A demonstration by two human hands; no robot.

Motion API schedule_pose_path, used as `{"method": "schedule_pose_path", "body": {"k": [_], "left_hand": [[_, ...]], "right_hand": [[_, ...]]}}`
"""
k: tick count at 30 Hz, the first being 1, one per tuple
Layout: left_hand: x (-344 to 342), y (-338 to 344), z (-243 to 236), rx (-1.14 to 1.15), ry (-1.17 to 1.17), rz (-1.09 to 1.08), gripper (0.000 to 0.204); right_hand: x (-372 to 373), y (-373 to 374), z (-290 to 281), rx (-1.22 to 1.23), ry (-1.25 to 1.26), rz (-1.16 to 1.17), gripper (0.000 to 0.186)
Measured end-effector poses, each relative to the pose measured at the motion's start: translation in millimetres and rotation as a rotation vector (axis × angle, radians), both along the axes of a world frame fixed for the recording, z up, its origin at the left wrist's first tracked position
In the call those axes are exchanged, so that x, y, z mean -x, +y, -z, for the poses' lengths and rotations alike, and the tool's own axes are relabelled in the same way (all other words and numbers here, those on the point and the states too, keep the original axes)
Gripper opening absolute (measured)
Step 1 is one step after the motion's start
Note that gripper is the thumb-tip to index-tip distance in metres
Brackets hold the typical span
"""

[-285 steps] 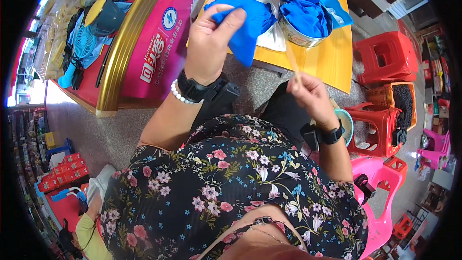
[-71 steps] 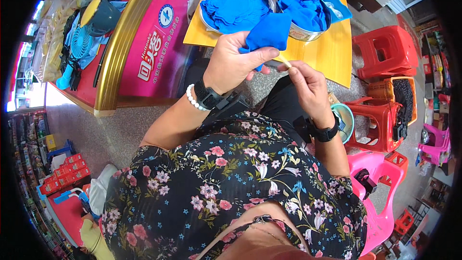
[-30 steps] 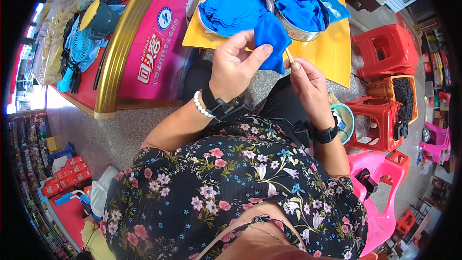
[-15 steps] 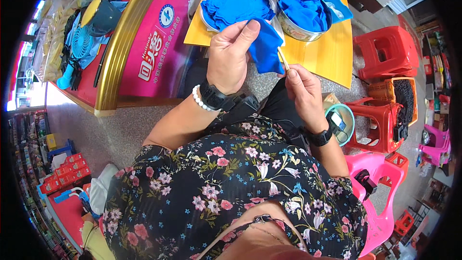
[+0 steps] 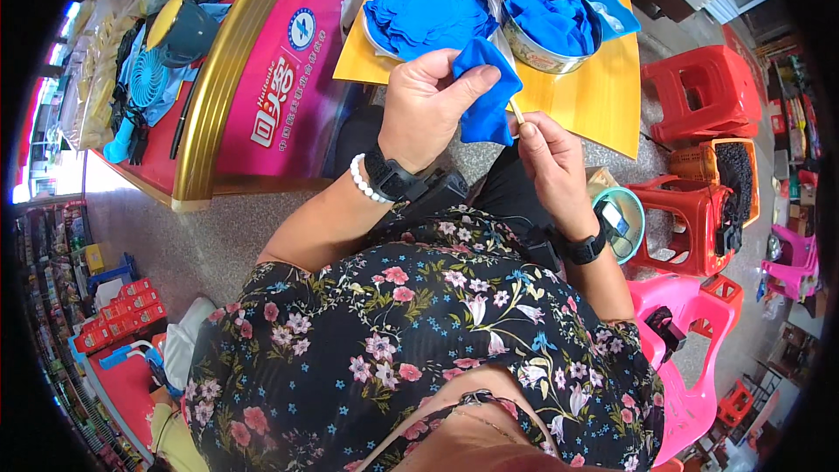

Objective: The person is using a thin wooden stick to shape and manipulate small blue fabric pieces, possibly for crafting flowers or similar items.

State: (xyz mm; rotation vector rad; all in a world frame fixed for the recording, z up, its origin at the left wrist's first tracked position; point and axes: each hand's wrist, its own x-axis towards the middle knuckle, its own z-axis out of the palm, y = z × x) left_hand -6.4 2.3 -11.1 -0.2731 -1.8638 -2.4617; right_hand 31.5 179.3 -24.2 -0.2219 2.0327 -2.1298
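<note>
My left hand (image 5: 428,105) pinches a blue piece of cloth (image 5: 491,109) between thumb and fingers, just in front of the yellow table. In my right hand (image 5: 552,157) is a thin pale stick (image 5: 516,110), its upper end touching the cloth's right edge. Behind my hands, a pile of flat blue cloth pieces (image 5: 428,13) lies on a white plate (image 5: 498,0). To its right stands a round tin (image 5: 552,62) filled with more blue cloth pieces (image 5: 551,17). What part of the stick the cloth covers is hidden.
The yellow table (image 5: 612,114) also bears a blue plastic scoop-like tray (image 5: 616,17). A pink counter with a gold edge (image 5: 205,79) stands at the left. Red stools (image 5: 699,92), a pink chair (image 5: 690,376) and a light-blue bin (image 5: 631,240) are at the right.
My left thumb and fingers have shifted over the cloth, which now folds differently and stands higher beside the thumb. The right hand with the stick has hardly moved.
</note>
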Motion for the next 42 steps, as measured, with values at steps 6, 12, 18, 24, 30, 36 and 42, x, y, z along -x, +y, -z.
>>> {"method": "schedule_pose_path", "body": {"k": [6, 12, 18, 24, 30, 36, 42], "left_hand": [[-1, 7, -1, -0.058, 0.007, -0.081, 0.012], [0, 1, -3, 0.049, 0.082, -0.111, 0.018], [1, 1, -4, 0.148, 0.145, -0.068, 0.018], [0, -4, -21, -0.076, 0.227, -0.184, 0.021], [4, -9, -21, -0.124, 0.139, -0.115, 0.014], [1, -7, -20, -0.048, 0.247, -0.110, 0.008], [2, -5, -18, -0.066, 0.165, -0.063, 0.006]], "right_hand": [[1, 2, 2, -0.012, 0.027, 0.002, 0.022], [0, 3, -2, 0.007, -0.009, -0.017, 0.023], [2, 1, -3, -0.014, 0.022, -0.005, 0.023], [3, 2, -7, -0.066, 0.075, -0.026, 0.023], [1, 3, -4, -0.080, 0.142, -0.006, 0.023], [-3, 1, -1, 0.042, 0.090, -0.036, 0.022], [1, 8, 5, 0.443, -0.324, -0.245, 0.022]]}}
